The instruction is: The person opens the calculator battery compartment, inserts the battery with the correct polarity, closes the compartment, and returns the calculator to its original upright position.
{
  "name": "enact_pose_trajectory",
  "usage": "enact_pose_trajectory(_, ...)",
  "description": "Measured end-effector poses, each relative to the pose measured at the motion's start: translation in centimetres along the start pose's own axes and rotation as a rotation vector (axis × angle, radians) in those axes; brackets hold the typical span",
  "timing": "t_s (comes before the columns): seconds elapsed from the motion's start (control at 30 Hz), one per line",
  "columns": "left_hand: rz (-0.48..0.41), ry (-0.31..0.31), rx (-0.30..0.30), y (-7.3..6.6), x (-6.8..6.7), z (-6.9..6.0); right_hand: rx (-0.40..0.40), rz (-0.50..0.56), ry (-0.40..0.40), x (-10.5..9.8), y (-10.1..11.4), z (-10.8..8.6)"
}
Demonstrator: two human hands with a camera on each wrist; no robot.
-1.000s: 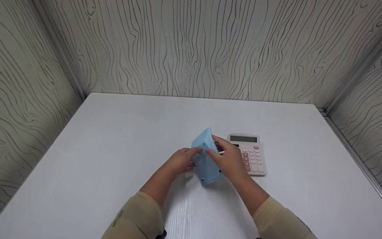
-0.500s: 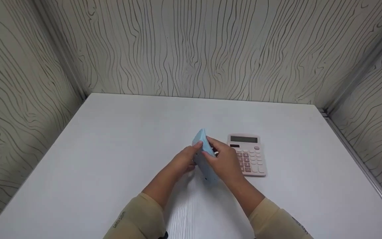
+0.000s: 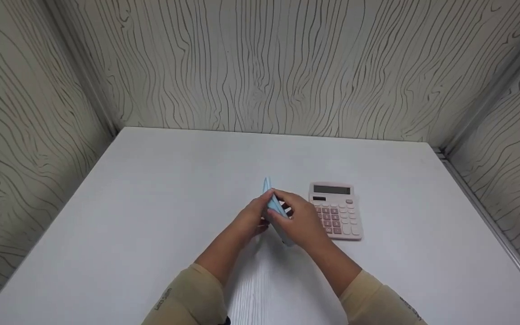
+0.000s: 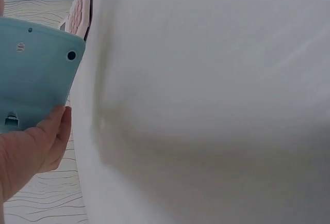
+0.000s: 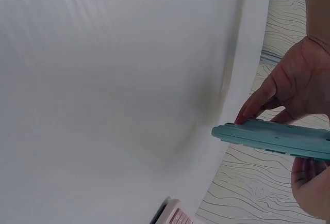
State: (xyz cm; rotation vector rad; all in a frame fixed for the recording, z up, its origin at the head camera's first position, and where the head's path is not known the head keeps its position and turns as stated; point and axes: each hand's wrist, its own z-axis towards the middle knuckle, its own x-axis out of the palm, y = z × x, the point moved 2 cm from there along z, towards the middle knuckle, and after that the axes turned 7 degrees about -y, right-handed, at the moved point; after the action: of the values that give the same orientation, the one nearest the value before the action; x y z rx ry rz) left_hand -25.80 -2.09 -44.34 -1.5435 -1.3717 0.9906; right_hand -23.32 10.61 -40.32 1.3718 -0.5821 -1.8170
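Both hands hold a light blue calculator (image 3: 276, 206) just above the table, near its middle. It stands nearly edge-on in the head view. In the left wrist view its back shows a dark round foot, small holes and a latch slot. My left hand (image 3: 248, 216) grips its left side, the thumb near the top edge. On the other side my right hand (image 3: 303, 219) holds it between thumb and fingers. Beside the right hand a pink calculator (image 3: 352, 216) lies face up, its left edge partly covered by that hand.
The white table (image 3: 151, 189) runs back to a wood-grain patterned wall (image 3: 260, 67). Similar panels stand at left and right, with metal strips along the corners.
The blue calculator has turned from showing its back to nearly edge-on, and its top has swung left. Both hands have shifted slightly with it. The pink calculator stays put.
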Motion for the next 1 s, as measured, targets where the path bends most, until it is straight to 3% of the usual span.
enact_pose_trajectory(0.17, -0.003, -0.005, 0.0, -0.2, 0.0, -0.1, 0.137, 0.176, 0.018, -0.4, -1.2, 0.2)
enact_pose_trajectory(0.3, -0.042, -0.006, 0.002, -0.4, 0.1, -0.2, 0.239, 0.251, 0.027, -0.6, -2.5, 0.3)
enact_pose_trajectory(0.67, -0.288, 0.074, 0.095, -0.9, 0.2, -0.5, 0.354, 0.13, 0.057, -0.2, -4.5, 0.2)
enact_pose_trajectory(1.0, -0.424, 0.096, 0.09, -0.8, 0.2, -0.4, 0.453, 0.334, 0.128, 0.3, -4.4, -0.6)
